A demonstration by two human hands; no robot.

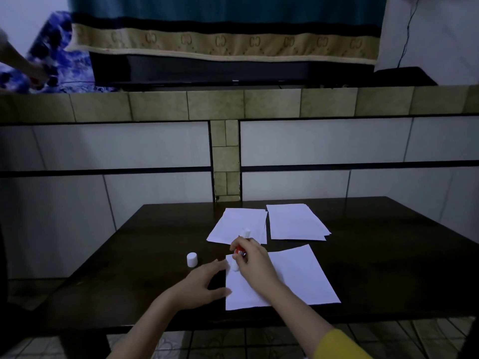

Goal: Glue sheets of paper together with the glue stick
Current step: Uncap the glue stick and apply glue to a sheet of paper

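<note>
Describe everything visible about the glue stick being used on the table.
The glue stick is a small tube with a red label bearing white markings and white ends, seemingly plastic. Its cap is off: a white cap stands apart on the dark table, to the left. The right hand grips the tube, tilted, its lower white end down at the near sheet's upper-left corner. The left hand rests flat at that sheet's left edge, not touching the stick.

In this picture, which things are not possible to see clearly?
Head view only:
- Glue stick tip: hidden by the right hand, so contact with the front sheet cannot be confirmed.
- Glue on that sheet: white on white, dim light.
- Sheet count in the two far stacks: edges too small.
- Glue stick label: too small.
- Cap interior: faces away.
</note>
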